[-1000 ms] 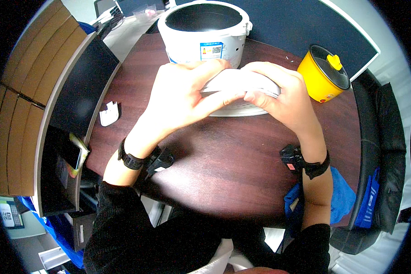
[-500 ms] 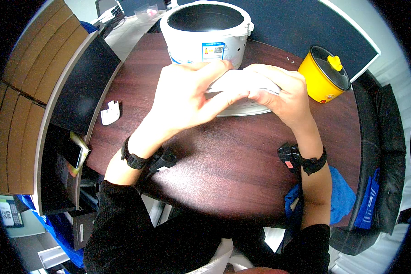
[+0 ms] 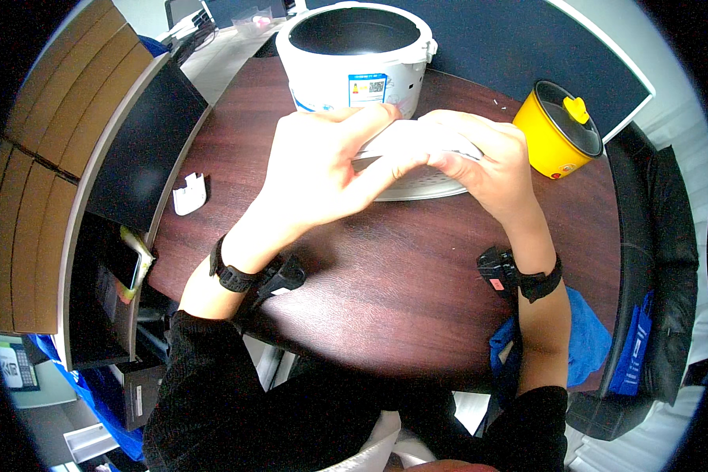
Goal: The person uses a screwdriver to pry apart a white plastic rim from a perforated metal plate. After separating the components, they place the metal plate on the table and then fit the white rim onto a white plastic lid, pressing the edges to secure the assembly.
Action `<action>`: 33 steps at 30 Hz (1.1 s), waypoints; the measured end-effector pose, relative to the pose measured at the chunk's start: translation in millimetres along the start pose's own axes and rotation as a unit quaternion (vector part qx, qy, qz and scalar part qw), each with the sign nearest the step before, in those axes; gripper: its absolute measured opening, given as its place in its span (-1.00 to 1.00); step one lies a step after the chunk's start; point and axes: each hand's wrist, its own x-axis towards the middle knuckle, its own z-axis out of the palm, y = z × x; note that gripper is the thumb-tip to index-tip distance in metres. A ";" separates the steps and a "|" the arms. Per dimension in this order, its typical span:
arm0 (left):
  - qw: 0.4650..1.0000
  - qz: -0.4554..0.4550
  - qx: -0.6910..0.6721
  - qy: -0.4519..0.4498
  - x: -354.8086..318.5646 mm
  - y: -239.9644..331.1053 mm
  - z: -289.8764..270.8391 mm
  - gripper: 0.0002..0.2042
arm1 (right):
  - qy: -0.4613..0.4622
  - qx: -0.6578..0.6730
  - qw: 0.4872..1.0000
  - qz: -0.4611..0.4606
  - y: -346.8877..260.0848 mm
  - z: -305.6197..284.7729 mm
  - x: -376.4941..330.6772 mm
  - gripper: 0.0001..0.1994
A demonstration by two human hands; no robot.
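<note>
My left hand [image 3: 315,165] and my right hand [image 3: 502,169] are raised over the far part of the table, thumbs nearly meeting. Both are closed on a white curved piece [image 3: 418,138], fingers over its top and thumbs on its near side. Most of it is hidden by my hands, so its kind is unclear. Directly below the thumbs shows a pale perforated plate-like part [image 3: 417,190]; whether it belongs to the held piece I cannot tell. Just behind my hands stands a white rice cooker [image 3: 307,77] without a lid, its dark inside visible.
A yellow pot [image 3: 547,140] with a dark lid and yellow knob stands at the right. On the left lies a small white plastic part [image 3: 190,195]. Blue cloth [image 3: 586,338] hangs by the right table edge. Cardboard boxes [image 3: 35,236] line the far left; a dark partition [image 3: 495,47] rises behind.
</note>
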 end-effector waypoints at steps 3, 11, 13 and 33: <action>1.000 0.003 -0.002 0.007 0.3 -0.2 0.9 -0.60 | -0.002 0.003 1.000 0.003 0.4 -0.4 -0.4 -0.74; 1.000 0.002 0.000 0.007 0.0 -0.8 1.7 -0.59 | 0.001 -0.002 1.000 0.007 0.3 0.1 -0.3 -0.72; 1.000 -0.009 -0.008 -0.016 2.6 -0.5 -0.5 -0.59 | 0.000 -0.008 1.000 0.013 3.3 -1.5 -1.5 -0.71; 0.983 -0.070 -0.146 -0.085 2.1 4.6 -4.5 -0.63 | -0.060 -0.030 0.996 0.067 -10.5 -7.7 4.1 -0.47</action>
